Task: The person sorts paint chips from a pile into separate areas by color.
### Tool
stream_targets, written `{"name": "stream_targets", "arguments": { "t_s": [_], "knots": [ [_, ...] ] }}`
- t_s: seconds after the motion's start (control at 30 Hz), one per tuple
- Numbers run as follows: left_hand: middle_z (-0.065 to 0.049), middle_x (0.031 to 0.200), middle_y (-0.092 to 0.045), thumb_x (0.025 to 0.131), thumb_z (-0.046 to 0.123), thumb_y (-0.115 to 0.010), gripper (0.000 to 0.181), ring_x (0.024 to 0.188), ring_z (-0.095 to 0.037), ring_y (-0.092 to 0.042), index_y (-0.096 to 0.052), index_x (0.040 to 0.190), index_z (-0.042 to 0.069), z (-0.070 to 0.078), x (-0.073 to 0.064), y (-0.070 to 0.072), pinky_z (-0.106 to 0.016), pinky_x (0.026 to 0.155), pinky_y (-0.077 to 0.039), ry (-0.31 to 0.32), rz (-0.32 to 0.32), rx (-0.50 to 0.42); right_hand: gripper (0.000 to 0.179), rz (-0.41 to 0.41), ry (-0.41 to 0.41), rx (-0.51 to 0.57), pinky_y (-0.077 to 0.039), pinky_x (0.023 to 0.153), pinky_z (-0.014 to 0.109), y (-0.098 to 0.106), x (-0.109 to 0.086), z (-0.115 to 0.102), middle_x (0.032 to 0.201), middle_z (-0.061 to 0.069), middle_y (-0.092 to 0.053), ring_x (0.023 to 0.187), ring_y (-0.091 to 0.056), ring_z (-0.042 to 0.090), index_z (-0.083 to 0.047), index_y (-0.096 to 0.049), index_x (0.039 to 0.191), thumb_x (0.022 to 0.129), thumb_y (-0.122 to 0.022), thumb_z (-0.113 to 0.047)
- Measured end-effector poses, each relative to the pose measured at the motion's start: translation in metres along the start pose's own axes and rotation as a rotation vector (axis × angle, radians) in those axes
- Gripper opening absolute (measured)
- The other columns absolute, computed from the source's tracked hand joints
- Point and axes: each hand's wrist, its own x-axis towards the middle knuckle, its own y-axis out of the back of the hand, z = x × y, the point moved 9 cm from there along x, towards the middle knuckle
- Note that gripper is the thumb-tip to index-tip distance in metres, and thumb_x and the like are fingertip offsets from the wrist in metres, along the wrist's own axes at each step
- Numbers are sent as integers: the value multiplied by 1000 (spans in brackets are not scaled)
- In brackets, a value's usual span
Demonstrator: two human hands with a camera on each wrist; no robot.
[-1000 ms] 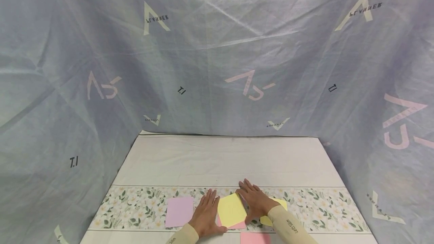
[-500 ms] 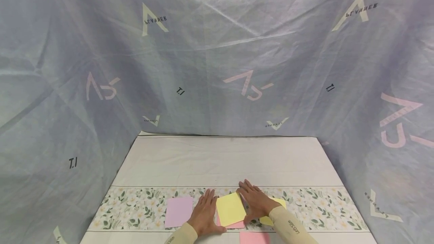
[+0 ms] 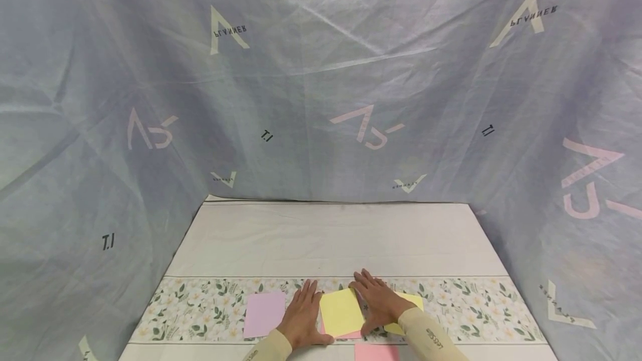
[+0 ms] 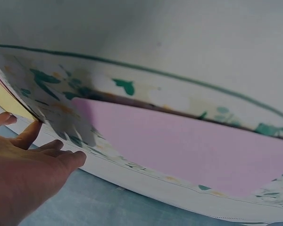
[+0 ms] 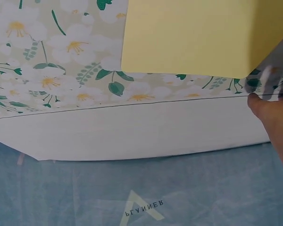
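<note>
A yellow paper sheet [image 3: 341, 312] lies between my two hands, over a pink sheet [image 3: 351, 336] whose near edge peeks out below it. My left hand [image 3: 303, 319] is at the yellow sheet's left side, its fingers extended and thumb spread toward the near corner. On the opposite side, my right hand [image 3: 377, 301] has its fingers stretched forward, touching near the far right corner, thumb by the near right corner. In the left wrist view, the left fingertips meet the edge of the yellow paper [image 4: 8, 101]. Neither hand grips anything visibly.
A purple sheet [image 3: 264, 314] lies left of my left hand. Another yellow sheet [image 3: 412, 301] is partly under my right forearm in the head view. A second pink sheet [image 3: 376, 352] is at the front. Grey fabric [image 3: 311, 99] walls off the white, floral-banded table [image 3: 331, 238].
The yellow sheet between my hands has turned slightly, its near edge now covering more of the pink one. My right hand has shifted a little toward me; the left hand stays almost still.
</note>
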Motion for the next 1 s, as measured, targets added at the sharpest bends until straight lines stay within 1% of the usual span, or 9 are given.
{"name": "stream_targets", "arguments": {
  "t_s": [0.2,0.4,0.5,0.73,0.93,1.0],
  "knots": [
    [-20,161,-29,64,74,-77,112,151,-39,-22,-47,144,2,1,-1,1,-56,118,-29,0,4,1,114,-5,7,-37,-29,113,65,1,0,-1,162,22,-24,150,-17,44,-9,-34,153,64,-86,-58],
    [-20,161,-29,65,73,-77,108,150,-40,-22,-48,143,3,2,-2,2,-57,117,-29,-6,15,9,112,-39,-16,-61,-26,116,62,-2,2,0,164,20,-21,152,-13,42,-9,-34,153,66,-85,-58],
    [-20,161,-28,67,73,-76,107,151,-39,-21,-48,144,4,1,-2,2,-56,118,-28,-2,6,21,113,-44,-20,-83,-26,117,61,-4,3,0,163,20,-22,152,-13,41,-8,-35,152,65,-85,-60],
    [-18,161,-29,67,73,-76,107,151,-37,-22,-48,144,5,2,-3,0,-55,118,-29,5,-6,37,111,-11,13,-111,-28,116,60,-4,2,-3,162,20,-24,151,-17,42,-6,-37,150,66,-82,-64],
    [-19,161,-29,63,77,-76,114,151,-37,-23,-46,145,4,2,-3,-2,-53,119,-28,2,-10,64,111,7,27,-113,-30,115,60,-3,1,-4,161,20,-27,150,-19,41,-5,-37,149,68,-80,-66],
    [-19,161,-29,62,77,-76,116,151,-37,-23,-45,146,4,1,-3,-2,-53,120,-27,4,-16,56,110,12,27,-108,-31,115,60,-4,1,-4,161,20,-27,150,-20,41,-5,-37,149,68,-80,-66]
  ]
}}
